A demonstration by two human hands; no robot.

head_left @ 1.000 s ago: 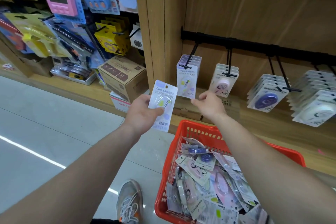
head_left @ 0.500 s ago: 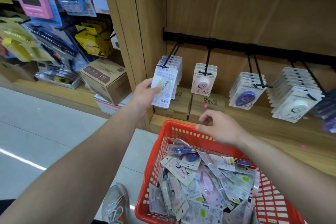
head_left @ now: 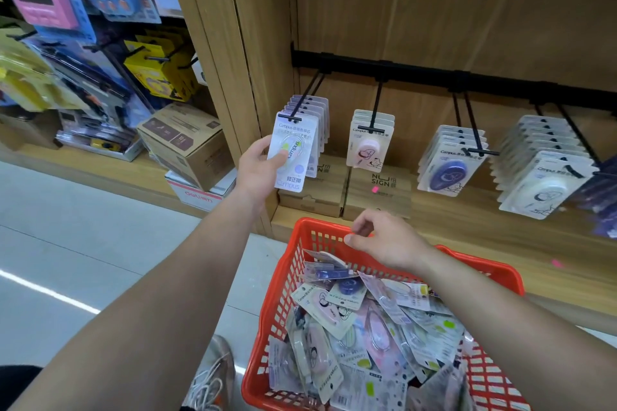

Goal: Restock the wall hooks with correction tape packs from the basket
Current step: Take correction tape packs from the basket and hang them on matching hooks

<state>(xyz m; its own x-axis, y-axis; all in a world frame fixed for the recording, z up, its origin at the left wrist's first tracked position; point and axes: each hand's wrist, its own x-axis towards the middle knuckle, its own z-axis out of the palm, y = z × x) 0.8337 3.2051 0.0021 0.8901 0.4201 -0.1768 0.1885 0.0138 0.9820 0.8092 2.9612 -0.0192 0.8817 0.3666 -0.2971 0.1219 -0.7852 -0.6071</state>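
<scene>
My left hand (head_left: 259,167) pinches a white correction tape pack (head_left: 292,153) with a green spot, its top at the tip of the leftmost black hook (head_left: 304,97), in front of several matching packs. My right hand (head_left: 384,240) hovers over the far rim of the red basket (head_left: 283,280), fingers loosely curled, holding nothing. The basket holds a loose heap of correction tape packs (head_left: 360,330). Other hooks carry pink packs (head_left: 370,140), blue packs (head_left: 449,163) and white packs (head_left: 542,173).
A black rail (head_left: 434,73) runs along the wooden back panel. Brown cardboard boxes (head_left: 377,190) sit on the shelf under the hooks. Left of the wooden post hang timers and yellow packs, with a cardboard box (head_left: 187,140) below. My shoe (head_left: 210,377) stands beside the basket.
My left hand has carried the pack up and right to the leftmost hook. My right hand has dropped from near the hooks to the basket rim.
</scene>
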